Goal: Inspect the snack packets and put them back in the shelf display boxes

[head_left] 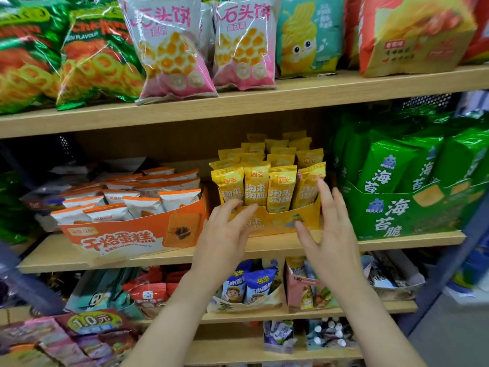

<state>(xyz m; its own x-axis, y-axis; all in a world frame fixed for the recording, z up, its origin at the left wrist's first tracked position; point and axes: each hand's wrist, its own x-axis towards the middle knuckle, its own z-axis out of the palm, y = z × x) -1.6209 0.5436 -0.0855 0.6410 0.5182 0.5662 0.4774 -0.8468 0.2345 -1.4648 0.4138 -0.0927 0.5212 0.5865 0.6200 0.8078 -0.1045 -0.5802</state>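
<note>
Wooden shop shelves [158, 256] crowded with snacks. On the middle shelf, yellow foil snack packets [256, 186] stand upright in their yellow cardboard display box [277, 221]. The left hand [225, 231] and right hand [328, 234], the 2 spread-fingered and holding nothing, flank the box front. This box looks refilled; neighbouring boxes may yet need checking.

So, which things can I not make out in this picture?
- Head view: the left hand and right hand cover part of the print on the yellow box.
- Head view: the front row hides the rear packets except their tops.
- Head view: the left edge cuts off the green bag.
- Head view: the bottom-left packets are blurred.
</note>
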